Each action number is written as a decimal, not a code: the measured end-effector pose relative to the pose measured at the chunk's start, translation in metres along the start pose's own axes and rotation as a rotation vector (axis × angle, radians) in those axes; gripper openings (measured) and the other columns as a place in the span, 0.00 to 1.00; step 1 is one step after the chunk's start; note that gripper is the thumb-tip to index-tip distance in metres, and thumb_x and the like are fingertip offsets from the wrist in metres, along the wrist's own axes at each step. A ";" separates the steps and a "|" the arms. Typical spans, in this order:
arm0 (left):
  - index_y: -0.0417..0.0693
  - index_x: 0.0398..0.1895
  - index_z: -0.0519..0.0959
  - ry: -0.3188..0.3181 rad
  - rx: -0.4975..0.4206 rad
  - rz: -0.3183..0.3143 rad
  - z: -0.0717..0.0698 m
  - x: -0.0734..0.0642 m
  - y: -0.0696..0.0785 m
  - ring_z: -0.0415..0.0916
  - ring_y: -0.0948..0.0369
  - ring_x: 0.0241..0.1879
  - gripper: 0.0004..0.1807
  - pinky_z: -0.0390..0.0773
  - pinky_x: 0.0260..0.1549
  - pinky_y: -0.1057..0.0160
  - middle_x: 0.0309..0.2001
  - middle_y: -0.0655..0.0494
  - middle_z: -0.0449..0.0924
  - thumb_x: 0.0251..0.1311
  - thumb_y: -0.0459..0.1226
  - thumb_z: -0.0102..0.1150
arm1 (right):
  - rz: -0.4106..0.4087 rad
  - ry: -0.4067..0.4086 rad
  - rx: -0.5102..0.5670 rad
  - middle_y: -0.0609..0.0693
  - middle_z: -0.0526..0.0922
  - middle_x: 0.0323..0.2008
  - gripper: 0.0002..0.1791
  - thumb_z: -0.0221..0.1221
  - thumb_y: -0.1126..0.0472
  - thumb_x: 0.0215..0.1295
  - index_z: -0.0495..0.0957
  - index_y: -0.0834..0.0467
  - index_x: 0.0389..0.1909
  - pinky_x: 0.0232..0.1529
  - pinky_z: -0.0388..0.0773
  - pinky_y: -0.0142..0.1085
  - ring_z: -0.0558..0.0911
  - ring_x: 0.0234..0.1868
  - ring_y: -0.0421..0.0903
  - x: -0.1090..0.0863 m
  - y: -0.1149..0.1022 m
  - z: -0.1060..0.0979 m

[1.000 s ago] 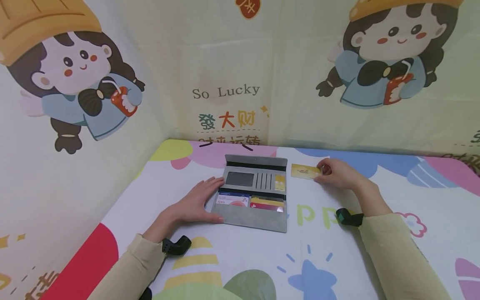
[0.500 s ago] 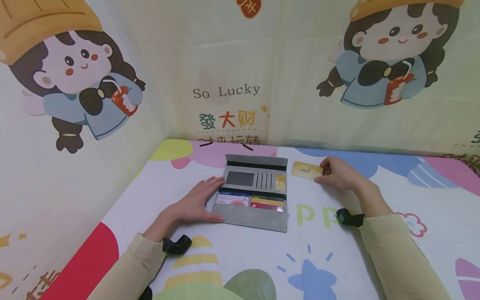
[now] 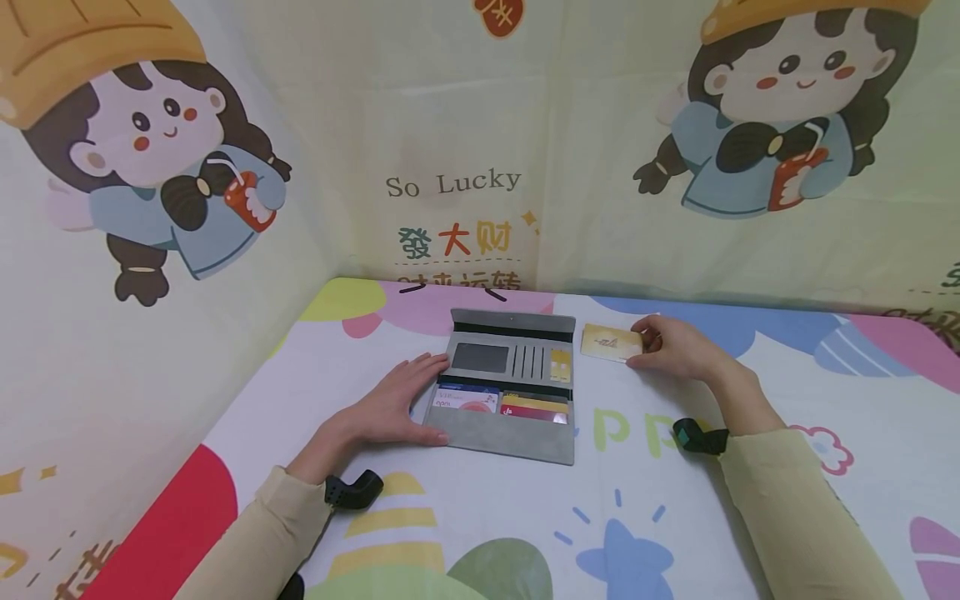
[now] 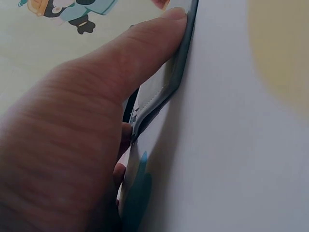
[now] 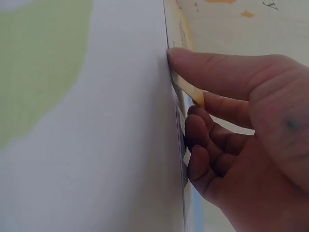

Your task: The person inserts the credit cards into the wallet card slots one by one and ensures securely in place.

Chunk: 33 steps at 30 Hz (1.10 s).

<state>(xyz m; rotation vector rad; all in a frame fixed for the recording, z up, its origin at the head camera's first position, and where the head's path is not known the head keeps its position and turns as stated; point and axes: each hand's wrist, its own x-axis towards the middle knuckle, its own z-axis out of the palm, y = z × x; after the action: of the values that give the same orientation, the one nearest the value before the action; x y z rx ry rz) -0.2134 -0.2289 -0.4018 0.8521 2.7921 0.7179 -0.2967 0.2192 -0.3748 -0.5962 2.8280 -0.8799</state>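
A grey wallet (image 3: 501,447) lies unfolded on the table, with a dark window and card slots. In its lower pocket stand a white-and-pink card (image 3: 467,401) and a red-and-gold card (image 3: 534,409); a small gold piece (image 3: 560,365) shows in an upper slot. Along the wallet's left edge my left hand (image 3: 390,406) rests with fingers extended. In the left wrist view its thumb (image 4: 140,50) lies on the wallet's edge. To the right of the wallet, my right hand (image 3: 678,347) pinches the right end of a gold card (image 3: 607,342) between thumb and fingers. The card is bent in the right wrist view.
A patterned cloth (image 3: 510,508) covers the table. Behind it hangs a printed curtain (image 3: 450,108) with cartoon figures and lettering. Black camera mounts sit at both wrists, the left mount (image 3: 354,490) near the front of the table.
The gold card tilted in my right hand, then came back level, slightly left, its surface looking paler now. My left hand and the wallet have stayed in place.
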 end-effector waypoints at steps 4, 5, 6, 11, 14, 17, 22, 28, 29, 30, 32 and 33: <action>0.45 0.79 0.56 -0.001 -0.005 0.001 -0.001 0.000 0.000 0.39 0.49 0.79 0.59 0.38 0.75 0.44 0.79 0.51 0.51 0.49 0.61 0.70 | 0.028 -0.008 0.014 0.60 0.77 0.43 0.36 0.74 0.54 0.58 0.72 0.73 0.59 0.45 0.73 0.47 0.74 0.42 0.55 -0.001 -0.003 0.000; 0.45 0.79 0.56 -0.001 -0.005 0.002 -0.001 0.000 0.000 0.39 0.49 0.79 0.59 0.38 0.75 0.44 0.79 0.51 0.51 0.49 0.61 0.70 | 0.037 -0.011 0.018 0.60 0.77 0.43 0.37 0.74 0.53 0.57 0.72 0.73 0.59 0.46 0.72 0.47 0.74 0.42 0.55 -0.001 -0.003 0.001; 0.45 0.79 0.56 -0.001 -0.004 0.002 -0.001 0.000 0.000 0.39 0.49 0.79 0.59 0.38 0.75 0.44 0.79 0.51 0.51 0.49 0.61 0.70 | 0.044 -0.015 0.022 0.60 0.77 0.44 0.38 0.74 0.53 0.57 0.72 0.73 0.59 0.46 0.72 0.47 0.74 0.43 0.55 -0.001 -0.004 0.001; 0.44 0.79 0.56 -0.002 0.002 0.005 -0.002 0.001 0.000 0.40 0.50 0.79 0.59 0.38 0.75 0.44 0.79 0.51 0.52 0.49 0.61 0.71 | 0.060 -0.034 0.027 0.59 0.77 0.44 0.40 0.74 0.52 0.55 0.71 0.72 0.61 0.47 0.72 0.46 0.74 0.44 0.55 0.000 -0.005 0.003; 0.44 0.79 0.56 -0.003 -0.001 0.004 -0.002 0.001 0.000 0.39 0.50 0.79 0.59 0.38 0.75 0.44 0.79 0.51 0.52 0.49 0.61 0.71 | 0.047 -0.031 0.025 0.59 0.77 0.44 0.40 0.74 0.51 0.56 0.71 0.72 0.61 0.46 0.72 0.46 0.74 0.44 0.54 0.001 -0.005 0.003; 0.44 0.79 0.56 -0.007 -0.003 -0.002 -0.002 0.001 0.000 0.39 0.50 0.79 0.59 0.38 0.75 0.44 0.79 0.51 0.51 0.49 0.61 0.71 | 0.037 -0.025 0.032 0.59 0.76 0.44 0.40 0.73 0.51 0.58 0.71 0.72 0.62 0.45 0.71 0.45 0.73 0.44 0.54 0.001 -0.005 0.003; 0.45 0.79 0.56 -0.007 0.003 -0.008 -0.003 0.002 0.000 0.39 0.50 0.79 0.59 0.38 0.75 0.44 0.79 0.51 0.51 0.48 0.61 0.71 | 0.012 0.005 0.052 0.58 0.77 0.43 0.38 0.73 0.54 0.59 0.71 0.72 0.62 0.43 0.72 0.43 0.74 0.42 0.53 0.001 -0.004 0.000; 0.44 0.79 0.56 -0.010 -0.002 -0.006 -0.004 0.002 0.000 0.39 0.50 0.79 0.59 0.38 0.75 0.44 0.79 0.50 0.51 0.48 0.61 0.71 | -0.016 0.037 0.073 0.57 0.78 0.41 0.34 0.72 0.57 0.60 0.72 0.71 0.62 0.41 0.72 0.40 0.74 0.40 0.52 -0.001 -0.005 -0.004; 0.44 0.79 0.56 -0.010 -0.004 -0.006 -0.004 0.002 0.000 0.39 0.50 0.79 0.59 0.38 0.75 0.44 0.79 0.51 0.51 0.48 0.60 0.71 | -0.020 0.041 0.077 0.57 0.77 0.41 0.34 0.72 0.57 0.60 0.72 0.71 0.62 0.40 0.72 0.39 0.74 0.40 0.52 -0.001 -0.005 -0.005; 0.44 0.79 0.56 -0.011 -0.006 -0.005 -0.004 0.002 0.000 0.39 0.50 0.79 0.59 0.38 0.75 0.44 0.79 0.51 0.51 0.49 0.60 0.71 | -0.024 0.046 0.082 0.57 0.77 0.41 0.33 0.72 0.58 0.60 0.73 0.70 0.62 0.39 0.72 0.38 0.74 0.40 0.51 -0.001 -0.006 -0.006; 0.44 0.79 0.56 -0.012 -0.008 -0.006 -0.004 0.002 0.000 0.39 0.50 0.79 0.59 0.38 0.75 0.44 0.79 0.51 0.51 0.49 0.60 0.71 | -0.037 0.055 0.092 0.56 0.77 0.40 0.32 0.72 0.60 0.60 0.73 0.71 0.61 0.37 0.72 0.35 0.74 0.38 0.51 -0.002 -0.008 -0.009; 0.44 0.79 0.56 -0.011 -0.008 -0.007 -0.005 0.002 0.000 0.39 0.50 0.79 0.59 0.38 0.75 0.44 0.79 0.51 0.51 0.49 0.60 0.71 | -0.045 0.058 0.097 0.56 0.78 0.39 0.32 0.72 0.61 0.59 0.74 0.71 0.61 0.36 0.72 0.34 0.74 0.37 0.50 -0.002 -0.008 -0.010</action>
<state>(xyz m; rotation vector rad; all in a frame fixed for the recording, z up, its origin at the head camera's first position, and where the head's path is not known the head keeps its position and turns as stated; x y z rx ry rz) -0.2159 -0.2300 -0.3979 0.8423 2.7792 0.7202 -0.2941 0.2187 -0.3621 -0.6337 2.8133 -1.0514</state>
